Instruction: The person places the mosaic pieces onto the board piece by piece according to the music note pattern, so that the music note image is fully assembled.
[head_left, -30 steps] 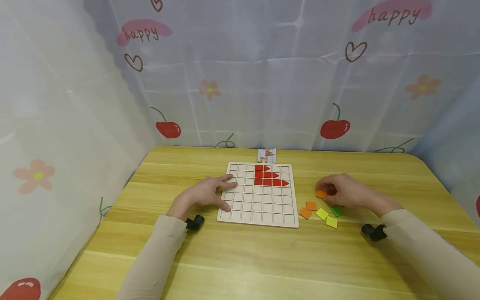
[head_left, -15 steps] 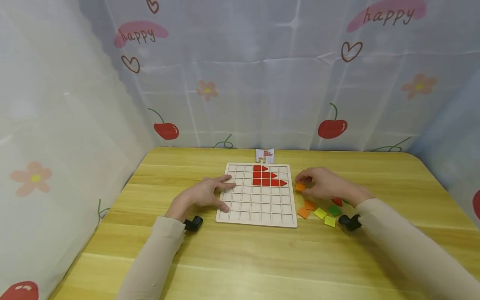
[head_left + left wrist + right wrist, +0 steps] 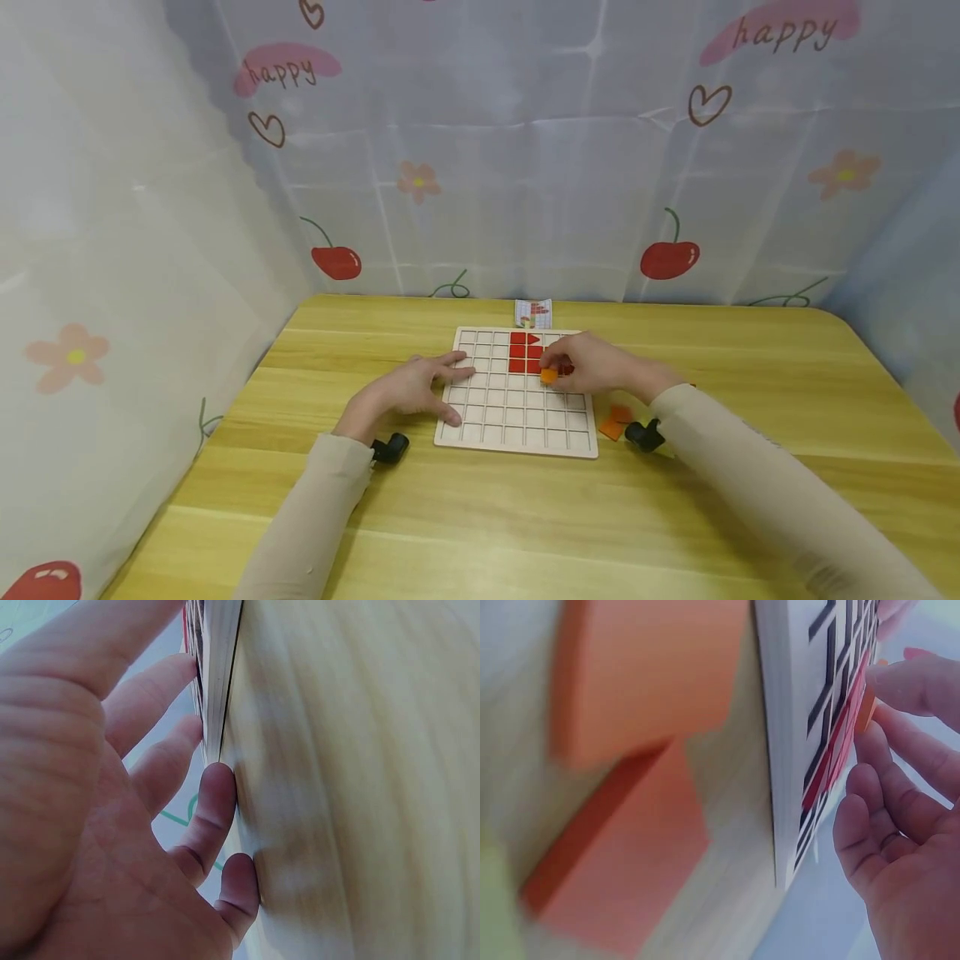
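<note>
A square wooden grid board (image 3: 517, 421) lies on the table, with red tiles (image 3: 517, 352) set in rows in its upper right cells. My left hand (image 3: 411, 386) rests on the board's left edge, fingers spread. In the left wrist view the little finger and its neighbour touch the tabletop beside the board (image 3: 217, 675). Over the board, just below the red rows, my right hand (image 3: 600, 364) pinches an orange square tile (image 3: 549, 376) between thumb and fingers. That tile (image 3: 866, 709) also shows in the right wrist view. The hand covers part of the lowest red row.
Two loose orange tiles (image 3: 611, 428) lie right of the board, close to the right wrist's black camera (image 3: 645, 435). A small picture card (image 3: 533, 313) lies behind the board. A patterned curtain (image 3: 487, 150) stands along the table's back edge.
My right hand has carried the orange tile leftward from the loose pile to above the board. Its forearm now hides the yellow and green tiles. The left hand has stayed in place.
</note>
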### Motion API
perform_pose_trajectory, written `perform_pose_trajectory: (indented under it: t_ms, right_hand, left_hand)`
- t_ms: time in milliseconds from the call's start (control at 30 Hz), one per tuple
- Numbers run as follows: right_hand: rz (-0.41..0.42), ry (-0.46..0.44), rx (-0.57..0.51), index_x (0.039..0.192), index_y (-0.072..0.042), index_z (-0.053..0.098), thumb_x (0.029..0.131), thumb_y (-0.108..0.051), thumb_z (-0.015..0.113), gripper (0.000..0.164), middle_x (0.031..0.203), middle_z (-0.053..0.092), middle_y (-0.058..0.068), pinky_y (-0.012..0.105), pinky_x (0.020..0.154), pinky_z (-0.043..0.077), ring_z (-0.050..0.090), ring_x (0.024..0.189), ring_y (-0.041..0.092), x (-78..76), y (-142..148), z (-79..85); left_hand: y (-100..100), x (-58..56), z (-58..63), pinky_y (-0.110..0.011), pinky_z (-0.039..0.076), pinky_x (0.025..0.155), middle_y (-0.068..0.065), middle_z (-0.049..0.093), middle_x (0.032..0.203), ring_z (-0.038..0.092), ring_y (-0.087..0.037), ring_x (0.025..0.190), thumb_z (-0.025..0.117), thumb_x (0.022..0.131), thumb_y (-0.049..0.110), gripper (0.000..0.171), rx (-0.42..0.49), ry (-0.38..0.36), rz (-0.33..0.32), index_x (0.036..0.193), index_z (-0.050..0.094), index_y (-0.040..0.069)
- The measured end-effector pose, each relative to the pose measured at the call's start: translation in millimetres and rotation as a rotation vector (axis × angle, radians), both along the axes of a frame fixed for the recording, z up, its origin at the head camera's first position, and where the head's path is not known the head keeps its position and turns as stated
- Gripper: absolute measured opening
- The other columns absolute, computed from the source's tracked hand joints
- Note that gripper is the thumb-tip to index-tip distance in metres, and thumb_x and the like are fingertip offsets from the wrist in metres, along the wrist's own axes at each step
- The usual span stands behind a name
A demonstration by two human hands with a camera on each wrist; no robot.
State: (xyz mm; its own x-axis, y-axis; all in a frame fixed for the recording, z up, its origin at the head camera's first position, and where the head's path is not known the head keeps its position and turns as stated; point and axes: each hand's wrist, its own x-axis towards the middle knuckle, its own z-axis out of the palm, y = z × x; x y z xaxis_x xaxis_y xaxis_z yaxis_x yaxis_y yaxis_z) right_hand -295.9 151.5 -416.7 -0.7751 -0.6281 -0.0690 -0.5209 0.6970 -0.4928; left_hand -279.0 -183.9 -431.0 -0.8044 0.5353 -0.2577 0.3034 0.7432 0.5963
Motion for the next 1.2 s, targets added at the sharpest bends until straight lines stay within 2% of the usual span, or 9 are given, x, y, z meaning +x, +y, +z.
perform_pose_trajectory:
  t_ms: [300, 633, 867, 1200]
  right_hand:
    - [0.053, -0.003, 0.0, 0.112, -0.012, 0.074, 0.09, -0.013, 0.076, 0.023, 0.098, 0.069, -0.003, 0.029, 0.081, 0.048, 0.057, 0.088, 0.015, -5.4, -20.0, -6.7]
    - [0.093, 0.015, 0.032, 0.11, -0.014, 0.074, 0.087, -0.01, 0.075, 0.023, 0.1, 0.069, -0.006, 0.031, 0.086, 0.05, 0.058, 0.091, 0.013, -10.1, -37.3, -7.7]
    - [0.123, 0.026, 0.004, 0.108, -0.01, 0.075, 0.089, -0.009, 0.075, 0.02, 0.101, 0.071, -0.002, 0.032, 0.085, 0.051, 0.061, 0.09, 0.017, -6.1, -43.3, -5.9]
    - [0.126, 0.073, 0.012, 0.107, -0.013, 0.079, 0.092, -0.009, 0.074, 0.017, 0.105, 0.073, -0.002, 0.033, 0.087, 0.051, 0.062, 0.092, 0.016, -3.0, -44.3, -4.1]
  left_hand:
    - [-1.0, -1.0, -3.0, -0.057, 0.021, 0.125, 0.016, 0.02, 0.172, 0.012, -0.038, 0.159, 0.09, 0.075, 0.041, 0.089, -0.03, -0.001, 0.019, 0.153, 0.047, 0.039]
    - [-1.5, -2.1, -3.7, -0.062, 0.019, 0.125, 0.017, 0.021, 0.171, 0.009, -0.044, 0.158, 0.09, 0.075, 0.044, 0.089, -0.022, 0.01, 0.008, 0.153, 0.047, 0.039]
    - [0.0, -2.4, -3.2, -0.06, 0.018, 0.125, 0.015, 0.021, 0.172, 0.009, -0.043, 0.159, 0.09, 0.076, 0.043, 0.089, -0.022, 0.008, -0.001, 0.153, 0.047, 0.038]
    - [-0.4, -2.2, -3.2, -0.059, 0.02, 0.125, 0.013, 0.021, 0.172, 0.011, -0.042, 0.158, 0.09, 0.077, 0.041, 0.088, -0.025, 0.012, -0.002, 0.154, 0.047, 0.036]
